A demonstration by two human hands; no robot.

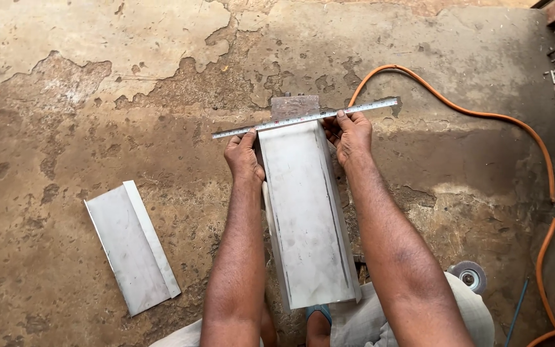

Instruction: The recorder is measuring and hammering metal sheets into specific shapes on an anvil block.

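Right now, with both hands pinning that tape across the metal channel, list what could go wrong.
1. The measuring tape is pinned only by fingertips, left hand and right hand, and overhangs both sides; it could slip and spoil the reading.
2. Both hands press beside the metal channel's bare edges, which may cut fingers.
3. The orange cable loops close by and could snag.

A dull silver-grey sheet-metal channel (306,212), streaked dark, is noted between the hands. Left of the left hand (244,157), a matching grey folded sheet (131,247). An orange cable (483,115) is recorded right of the right hand (352,136).
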